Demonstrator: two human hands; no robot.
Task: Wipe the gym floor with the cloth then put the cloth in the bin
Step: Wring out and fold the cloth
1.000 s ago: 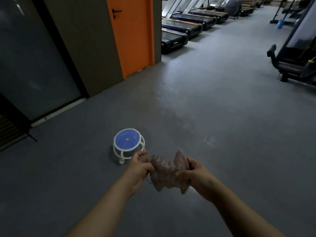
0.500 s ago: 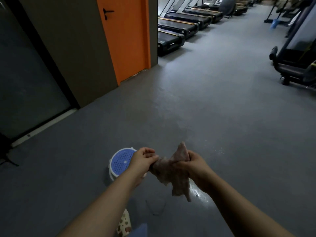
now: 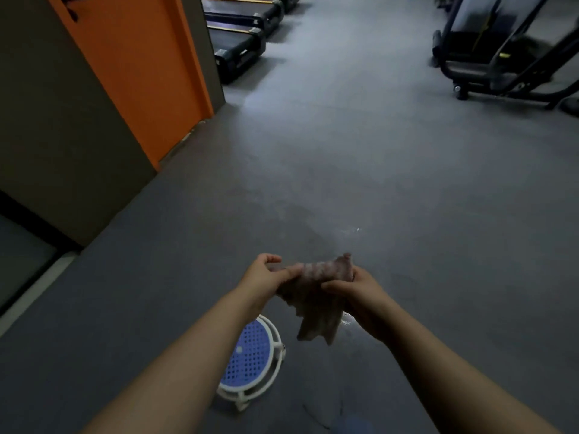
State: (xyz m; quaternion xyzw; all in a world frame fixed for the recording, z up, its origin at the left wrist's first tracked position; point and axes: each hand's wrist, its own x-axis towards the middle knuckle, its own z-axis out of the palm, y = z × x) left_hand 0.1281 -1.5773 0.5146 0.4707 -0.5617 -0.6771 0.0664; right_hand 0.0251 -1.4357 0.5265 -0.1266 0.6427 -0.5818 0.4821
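**Cloth held up in both hands above the gym floor**

I see the pinkish cloth [image 3: 313, 296] held in the air between both hands, clear of the grey gym floor [image 3: 407, 198]. My left hand [image 3: 263, 278] pinches its upper left edge between thumb and curled fingers; my right hand [image 3: 354, 289] grips the right side, fingers wrapped round the bunched fabric. The rest hangs down in folds. Below my left forearm a white stool with a blue perforated top [image 3: 250, 355] stands on the floor. An orange door [image 3: 141, 73] and treadmills [image 3: 241, 48] lie farther off.
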